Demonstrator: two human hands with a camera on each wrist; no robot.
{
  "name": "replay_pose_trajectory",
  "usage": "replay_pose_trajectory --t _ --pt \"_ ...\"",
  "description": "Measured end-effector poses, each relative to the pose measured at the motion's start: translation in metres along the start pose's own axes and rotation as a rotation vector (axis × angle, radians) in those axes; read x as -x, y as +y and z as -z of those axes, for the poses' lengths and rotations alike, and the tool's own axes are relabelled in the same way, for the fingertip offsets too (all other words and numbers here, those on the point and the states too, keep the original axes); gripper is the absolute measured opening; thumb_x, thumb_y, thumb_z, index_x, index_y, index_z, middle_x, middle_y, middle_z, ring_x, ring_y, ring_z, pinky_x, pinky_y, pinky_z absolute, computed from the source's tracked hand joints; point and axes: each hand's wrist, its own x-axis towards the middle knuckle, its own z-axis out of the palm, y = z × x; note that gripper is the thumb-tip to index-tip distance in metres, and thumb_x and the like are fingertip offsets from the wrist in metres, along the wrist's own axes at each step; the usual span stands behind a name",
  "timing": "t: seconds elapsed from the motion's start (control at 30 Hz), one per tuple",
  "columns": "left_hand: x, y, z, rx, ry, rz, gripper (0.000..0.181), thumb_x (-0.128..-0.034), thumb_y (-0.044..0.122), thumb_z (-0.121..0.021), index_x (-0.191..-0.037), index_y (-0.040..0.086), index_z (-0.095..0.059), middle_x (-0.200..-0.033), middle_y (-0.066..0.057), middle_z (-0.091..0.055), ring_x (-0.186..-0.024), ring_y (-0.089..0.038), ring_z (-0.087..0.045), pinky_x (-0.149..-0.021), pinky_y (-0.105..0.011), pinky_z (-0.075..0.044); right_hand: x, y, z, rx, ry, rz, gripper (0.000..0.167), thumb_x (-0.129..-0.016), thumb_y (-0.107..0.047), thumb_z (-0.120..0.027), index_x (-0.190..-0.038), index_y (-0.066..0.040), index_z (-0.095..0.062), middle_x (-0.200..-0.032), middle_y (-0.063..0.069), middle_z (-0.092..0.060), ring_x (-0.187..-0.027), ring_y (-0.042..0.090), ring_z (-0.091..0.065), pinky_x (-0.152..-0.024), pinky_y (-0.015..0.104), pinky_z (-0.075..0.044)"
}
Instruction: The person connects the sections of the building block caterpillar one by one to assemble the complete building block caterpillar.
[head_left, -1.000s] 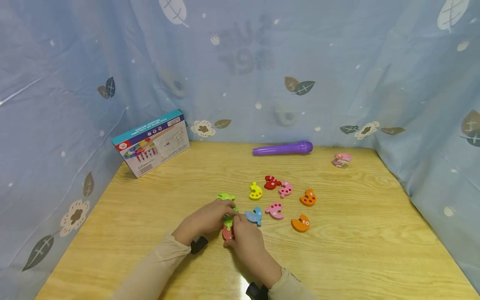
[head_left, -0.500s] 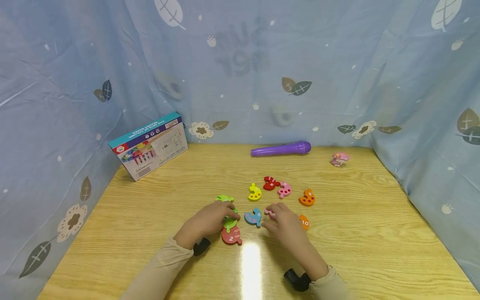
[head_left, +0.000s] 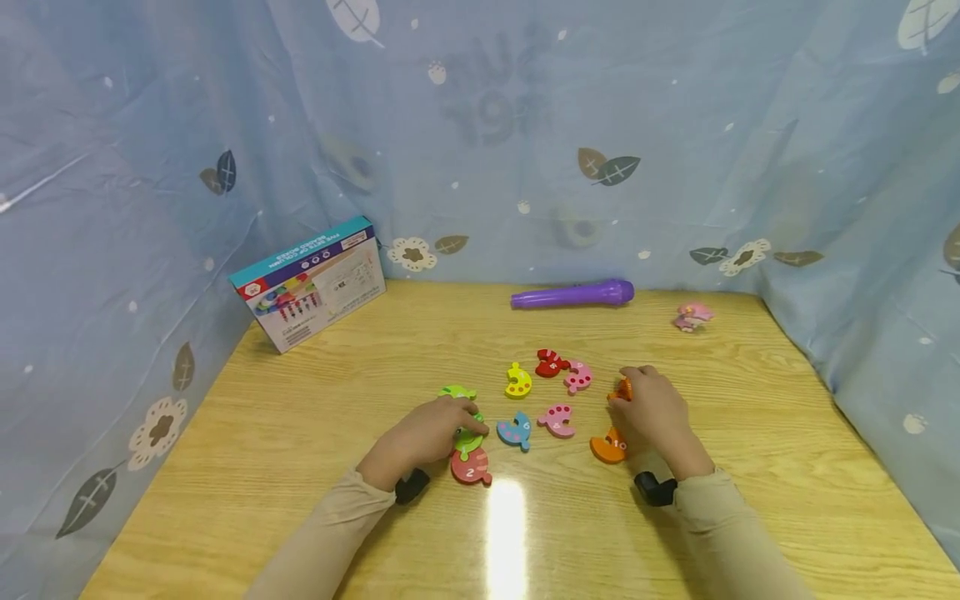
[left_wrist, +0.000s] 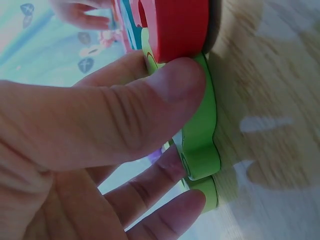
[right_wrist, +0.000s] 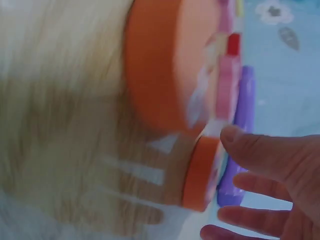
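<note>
Left hand (head_left: 427, 435) pinches a green puzzle piece (left_wrist: 200, 125); right hand (head_left: 660, 415) hangs loose beside an orange puzzle piece (head_left: 621, 390)

The left grip is narrow, thumb on the green edge and fingers on the far side. The right grip is wide, fingers apart, with the thumb tip just beside the orange one; whether they touch cannot be told.

Against the held piece lies a red piece numbered 2 (head_left: 469, 468), on the near side, and a second green piece (head_left: 453, 390) sits at the far end. Close to the right hand is an orange piece numbered 10 (head_left: 604, 448).

Between the hands lie a blue dotted piece (head_left: 513, 430) and a pink piece numbered 4 (head_left: 557, 421). Beyond them are a yellow piece (head_left: 518, 383), a striped red piece (head_left: 550, 364) and another pink piece (head_left: 578, 375), the last two side by side.

Towards the back of the wood-grain worktop (head_left: 322, 417) are a purple toy microphone (head_left: 573, 295), a small pink figurine (head_left: 693, 315) to its right, and a printed cardboard box (head_left: 318, 287) standing at the left. Behind hangs a blue leaf-print curtain (head_left: 480, 183).
</note>
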Motion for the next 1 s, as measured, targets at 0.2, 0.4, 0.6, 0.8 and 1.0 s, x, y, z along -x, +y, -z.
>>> replay_pose_trajectory --t 0.2,0.4,0.6,0.8,1.0 --pt "0.000 0.001 0.001 -0.003 0.001 -0.017 0.061 -0.0701 -0.019 -0.053 -0.111 0.022 -0.070 -0.118 -0.002 -0.058 -0.107 -0.023 -0.054 -0.090 -0.036 -0.045 -0.008 0.011 -0.001 -0.028 -0.085 -0.026 0.033 -0.080 -0.024 -0.071 -0.099 0.000 -0.061 -0.087 0.015 -0.058 -0.071 0.027 -0.054 -0.057 0.039 -0.044" --pt "0.000 0.002 0.002 -0.016 -0.004 -0.025 0.058 -0.0705 -0.017 -0.055 -0.110 0.023 -0.070 -0.118 -0.002 -0.058 -0.106 -0.023 -0.055 -0.087 -0.036 -0.047 -0.009 0.014 -0.003 -0.028 -0.145 -0.042 0.033 -0.079 -0.023 -0.071 -0.102 -0.002 -0.061 -0.088 0.014 -0.061 -0.074 0.027 -0.054 -0.059 0.040 -0.045" --pt "0.001 0.003 0.002 -0.012 0.002 -0.010 0.056 -0.0735 -0.017 -0.054 -0.111 0.023 -0.070 -0.117 -0.002 -0.058 -0.105 -0.022 -0.055 -0.086 -0.035 -0.047 -0.005 0.007 0.003 -0.027 -0.076 -0.032 0.052 -0.077 -0.021 -0.073 -0.117 0.006 -0.053 -0.098 0.023 -0.061 -0.076 0.032 -0.058 -0.060 0.044 -0.047" --pt "0.001 0.003 0.004 -0.001 -0.005 0.012 0.057 -0.0741 -0.017 -0.054 -0.112 0.022 -0.069 -0.118 -0.002 -0.058 -0.106 -0.022 -0.054 -0.087 -0.035 -0.047 0.013 -0.030 0.011 -0.105 0.042 0.058 0.041 -0.076 -0.019 -0.074 -0.108 0.001 -0.058 -0.090 0.015 -0.058 -0.063 0.021 -0.049 -0.051 0.033 -0.040" --pt "0.001 0.003 0.004 -0.001 -0.006 0.010 0.057 -0.0725 -0.017 -0.055 -0.112 0.022 -0.069 -0.118 -0.002 -0.058 -0.107 -0.022 -0.054 -0.087 -0.036 -0.047 0.041 -0.078 -0.005 -0.103 0.088 0.157 0.047 -0.070 -0.026 -0.079 -0.109 -0.004 -0.063 -0.100 0.011 -0.062 -0.071 0.019 -0.057 -0.056 0.034 -0.047"
